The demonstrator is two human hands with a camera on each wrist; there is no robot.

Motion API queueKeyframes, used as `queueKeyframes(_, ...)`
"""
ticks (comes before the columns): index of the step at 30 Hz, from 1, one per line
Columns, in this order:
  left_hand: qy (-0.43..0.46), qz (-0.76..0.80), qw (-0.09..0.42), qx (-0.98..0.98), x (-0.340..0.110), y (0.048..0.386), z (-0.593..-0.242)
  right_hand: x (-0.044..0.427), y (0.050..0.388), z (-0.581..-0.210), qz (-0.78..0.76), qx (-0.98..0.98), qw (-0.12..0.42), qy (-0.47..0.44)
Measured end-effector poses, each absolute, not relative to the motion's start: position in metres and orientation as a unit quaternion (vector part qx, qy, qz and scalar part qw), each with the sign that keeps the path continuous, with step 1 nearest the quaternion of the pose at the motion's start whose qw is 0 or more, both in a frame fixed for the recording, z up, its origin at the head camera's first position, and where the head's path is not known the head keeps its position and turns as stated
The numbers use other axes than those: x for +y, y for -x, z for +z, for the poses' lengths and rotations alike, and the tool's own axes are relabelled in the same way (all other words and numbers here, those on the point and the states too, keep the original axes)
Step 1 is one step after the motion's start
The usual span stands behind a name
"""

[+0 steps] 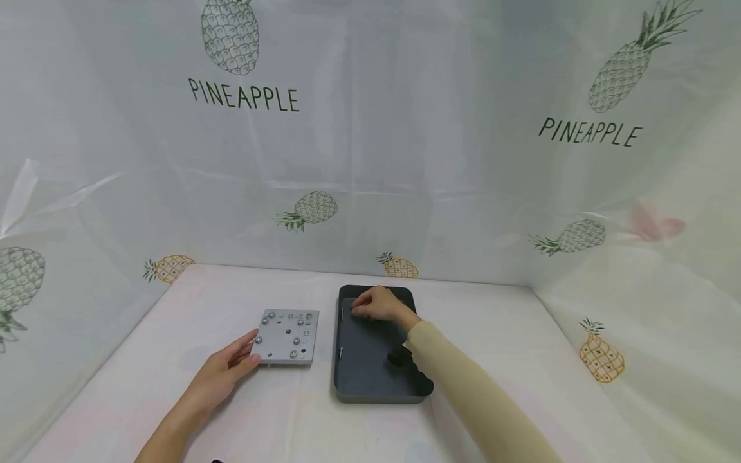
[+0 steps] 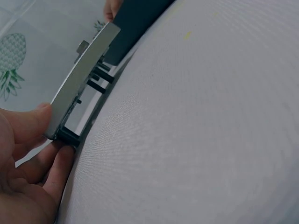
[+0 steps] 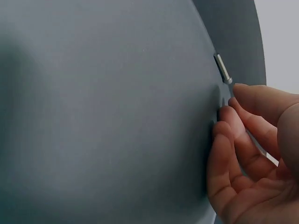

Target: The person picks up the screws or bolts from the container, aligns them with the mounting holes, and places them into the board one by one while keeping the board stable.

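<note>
In the head view a grey metal plate (image 1: 278, 344), set with several bolts and holes, stands left of centre. My left hand (image 1: 222, 376) holds its left edge. The left wrist view shows the thumb on the rim of the plate (image 2: 77, 81), the fingers beneath beside a dark bolt shank (image 2: 68, 136). More shanks stick out underneath. My right hand (image 1: 379, 303) is inside the dark grey tray (image 1: 370, 397), fingers bent, low near its left wall. A small silver bolt (image 3: 223, 69) lies just beyond the thumb tip. Whether the fingertips pinch anything is hidden.
A second small bolt (image 1: 340, 353) lies along the tray's left side. Beside the right sleeve (image 1: 463, 386) is a dark patch (image 1: 398, 355) in the tray. A pale cloth covers the table, and a pineapple-print sheet (image 1: 405, 161) hangs behind and at both sides.
</note>
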State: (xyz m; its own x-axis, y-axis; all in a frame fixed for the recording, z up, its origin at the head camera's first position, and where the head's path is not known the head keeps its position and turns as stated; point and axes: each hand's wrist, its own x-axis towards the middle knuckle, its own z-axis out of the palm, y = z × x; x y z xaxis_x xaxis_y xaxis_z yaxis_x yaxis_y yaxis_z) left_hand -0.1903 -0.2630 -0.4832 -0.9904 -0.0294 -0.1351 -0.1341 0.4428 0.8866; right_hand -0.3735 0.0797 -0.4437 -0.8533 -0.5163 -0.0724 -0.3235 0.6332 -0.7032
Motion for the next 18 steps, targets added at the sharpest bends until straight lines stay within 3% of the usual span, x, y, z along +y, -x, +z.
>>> queueKeyframes(18,0.049,0.527,0.049,0.847,-0.262,0.19,-0.483,0.059,0.374,-0.449,-0.316,0.917,0.097,0.224)
